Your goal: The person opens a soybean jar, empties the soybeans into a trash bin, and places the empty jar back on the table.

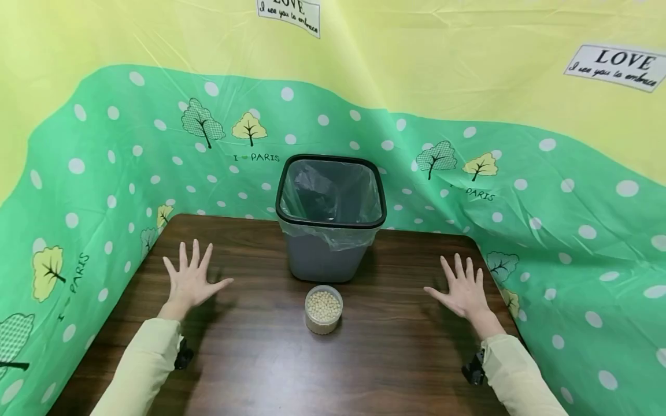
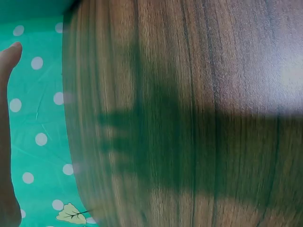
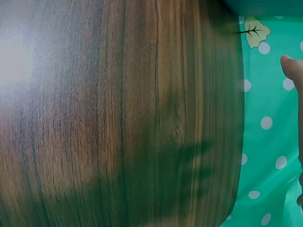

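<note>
In the head view my left hand (image 1: 188, 284) is held over the left side of the table, fingers straight and spread, holding nothing. Over the right side, my right hand (image 1: 462, 292) is spread in the same way and also holds nothing. Between the hands stands a small round clear tub (image 1: 321, 326) filled with pale, bead-like balls (image 1: 323, 305). Right behind it is a grey bin (image 1: 328, 257) with a black rim and a clear plastic liner (image 1: 338, 236) folded over its edge. Each wrist view shows only part of the hand, with its shadow on the wood.
The dark wood table (image 1: 250, 364) has rounded far corners. A green and yellow printed cloth (image 1: 234, 190) hangs behind it and along both sides. The bin stands near the table's far edge.
</note>
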Motion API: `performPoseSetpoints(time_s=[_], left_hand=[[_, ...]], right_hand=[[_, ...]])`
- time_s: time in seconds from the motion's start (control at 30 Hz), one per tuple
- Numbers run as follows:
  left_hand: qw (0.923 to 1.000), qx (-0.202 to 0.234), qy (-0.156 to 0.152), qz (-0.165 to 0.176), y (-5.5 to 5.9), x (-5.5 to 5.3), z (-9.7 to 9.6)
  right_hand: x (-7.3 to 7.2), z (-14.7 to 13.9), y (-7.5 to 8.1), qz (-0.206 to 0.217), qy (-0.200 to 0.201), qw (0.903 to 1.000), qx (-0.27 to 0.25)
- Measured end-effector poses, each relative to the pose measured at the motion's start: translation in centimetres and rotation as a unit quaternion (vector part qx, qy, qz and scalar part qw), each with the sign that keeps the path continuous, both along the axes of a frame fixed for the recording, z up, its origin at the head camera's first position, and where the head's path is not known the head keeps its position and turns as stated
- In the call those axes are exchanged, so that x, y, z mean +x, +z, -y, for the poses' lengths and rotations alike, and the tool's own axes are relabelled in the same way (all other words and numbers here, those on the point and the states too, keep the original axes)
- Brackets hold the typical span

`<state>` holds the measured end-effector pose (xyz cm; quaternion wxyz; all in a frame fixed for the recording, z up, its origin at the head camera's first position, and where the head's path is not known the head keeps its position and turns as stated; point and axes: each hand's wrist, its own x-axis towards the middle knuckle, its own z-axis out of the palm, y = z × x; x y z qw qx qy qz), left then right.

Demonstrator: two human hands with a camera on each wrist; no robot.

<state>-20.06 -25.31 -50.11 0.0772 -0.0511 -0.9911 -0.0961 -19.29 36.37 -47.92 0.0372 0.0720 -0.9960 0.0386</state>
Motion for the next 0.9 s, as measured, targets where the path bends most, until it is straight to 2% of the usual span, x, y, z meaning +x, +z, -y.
performPoseSetpoints(time_s=[0.2, 0.4, 0.57, 0.7, 0.83, 0.9], left_hand=[[1.0, -0.001, -0.002, -0.003, -0.2, 0.0, -0.6], [0.9998, 0.005, -0.017, -0.006, -0.1, 0.3, -1.8], [0.9986, 0.015, -0.051, -0.006, 0.1, 0.8, -3.4], [0.9955, 0.045, -0.084, -0.003, 0.2, 1.4, -5.1], [0.9879, 0.095, -0.123, 0.002, 0.3, 1.9, -7.0], [0.9823, 0.12, -0.144, 0.004, 0.3, 2.2, -8.1]], right_hand=[[0.0, 0.5, 0.0, 0.024, 0.015, 0.9974, -0.066], [0.2, 1.6, 0.3, 0.038, 0.038, 0.9835, -0.173], [0.5, 3.4, 0.2, 0.031, 0.043, 0.9685, -0.243], [0.9, 5.2, -0.3, 0.022, 0.061, 0.9527, -0.297], [1.4, 7.2, -1.0, 0.012, 0.088, 0.9369, -0.338], [1.8, 8.5, -1.0, 0.01, 0.104, 0.9257, -0.364]])
